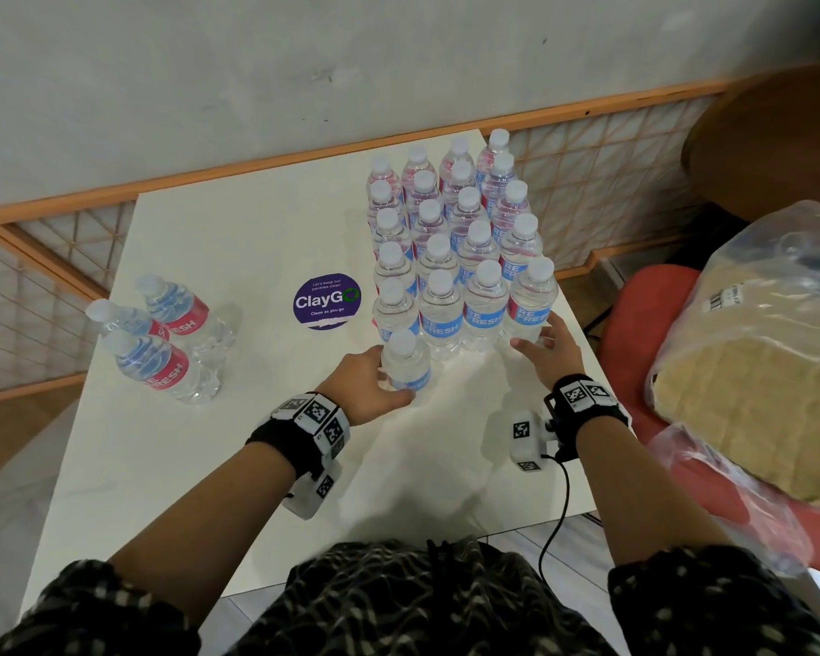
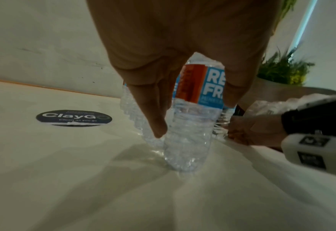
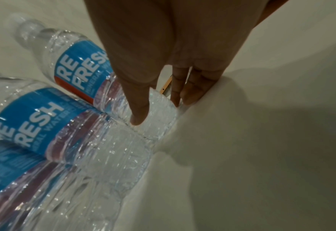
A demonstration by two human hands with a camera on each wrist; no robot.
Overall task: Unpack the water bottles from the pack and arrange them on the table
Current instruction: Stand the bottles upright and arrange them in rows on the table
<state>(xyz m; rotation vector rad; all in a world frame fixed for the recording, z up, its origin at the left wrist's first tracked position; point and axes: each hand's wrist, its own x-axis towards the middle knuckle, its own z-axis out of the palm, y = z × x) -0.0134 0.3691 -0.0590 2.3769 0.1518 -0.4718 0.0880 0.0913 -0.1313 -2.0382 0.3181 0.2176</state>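
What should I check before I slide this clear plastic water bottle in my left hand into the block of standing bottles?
1. Left hand grips the clear plastic water bottle: ok.
2. Held bottle upright, base on the white table: ok.
3. Cap on held bottle: ok.
4. Right hand steadies the front right bottle of the block: ok, thumb and fingers touch it.
5. Block bottles all upright: ok.
6. Three bottles with red labels at far left not yet in the block: not ok.

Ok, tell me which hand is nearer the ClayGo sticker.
Left. The left hand grips a bottle just below the ClayGo sticker; the right hand is farther right, beyond the front row.
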